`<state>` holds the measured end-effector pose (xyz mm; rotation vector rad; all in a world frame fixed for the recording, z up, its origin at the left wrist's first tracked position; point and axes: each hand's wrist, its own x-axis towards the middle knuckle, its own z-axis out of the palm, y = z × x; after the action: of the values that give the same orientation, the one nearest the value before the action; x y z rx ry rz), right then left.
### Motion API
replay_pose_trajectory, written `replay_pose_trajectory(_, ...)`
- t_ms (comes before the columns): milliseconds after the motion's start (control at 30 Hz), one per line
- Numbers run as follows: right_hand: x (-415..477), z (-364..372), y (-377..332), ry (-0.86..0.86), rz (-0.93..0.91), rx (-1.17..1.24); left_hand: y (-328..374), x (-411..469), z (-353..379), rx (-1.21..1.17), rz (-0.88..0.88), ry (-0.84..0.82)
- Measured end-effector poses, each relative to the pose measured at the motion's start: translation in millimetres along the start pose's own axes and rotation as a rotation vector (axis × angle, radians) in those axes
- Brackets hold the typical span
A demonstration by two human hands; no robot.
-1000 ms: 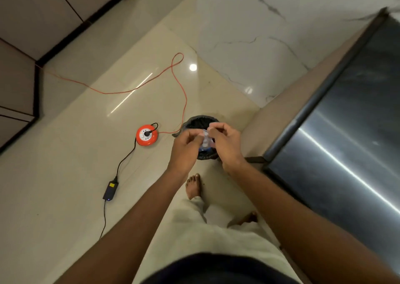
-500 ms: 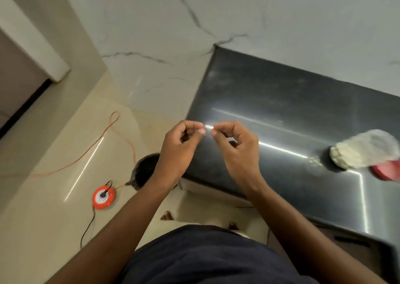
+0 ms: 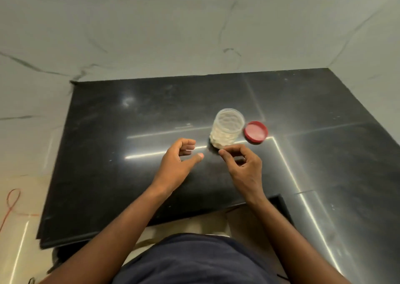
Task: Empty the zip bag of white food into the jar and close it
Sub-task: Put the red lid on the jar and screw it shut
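**Two empty hands, jar filled, lid still off**

Head view, the only one:

- Left hand (image 3: 176, 162): loosely curled, thumb out, holding nothing. Hovers over the black counter (image 3: 112, 153).
- Right hand (image 3: 243, 164): fingers half-curled, thumb and forefinger close together but nothing visible between them. Motion blur here, so a scrap of film in the pinch can't be fully ruled out.
- Jar (image 3: 227, 130): clear plastic, upright, mouth open, just beyond the right hand's fingertips and up-right of the left hand. White food (image 3: 220, 139) fills the lower part; top section looks empty.
- Red lid (image 3: 255, 131): lying on the counter just beside the jar, on the side away from the left hand, beyond the right hand. Touching the jar or a hair apart, can't tell.
- Zip bag: not in view anywhere. Judging by the filled jar, the emptying step looks done; closing is what's left.

Handling, my read:

- Jar is thin-walled plastic, light even with contents, and will slide on the polished counter. Hold it around the mid-body with the left hand, firm but not squeezing, since the wall probably flexes.
- Lid is stiff, light and flat. Take it by the rim with right-hand fingertips, seat it level on the mouth before turning, otherwise it may cross-thread.
- An unbraced jar could tip and spill.
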<state>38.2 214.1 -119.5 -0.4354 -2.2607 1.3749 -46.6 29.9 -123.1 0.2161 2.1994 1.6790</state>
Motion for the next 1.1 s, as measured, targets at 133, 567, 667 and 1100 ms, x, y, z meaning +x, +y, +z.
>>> replay_pose_trajectory(133, 33, -45, 41, 0.045, 0.008, -0.188, 2, 27, 47, 0.028, -0.011, 0.002)
replay_pose_trajectory(567, 170, -62, 89, -0.805, 0.039, -1.006, 8, 81, 104, -0.007, 0.116, 0.071)
replay_pose_trajectory(667, 173, -65, 86, -0.786, -0.017, -0.953, 6, 85, 105, 0.016, 0.107, 0.096)
replay_pose_trajectory(1100, 162, -77, -5, -0.282, -0.067, 0.124, 9, 86, 104, 0.08, 0.063, 0.1)
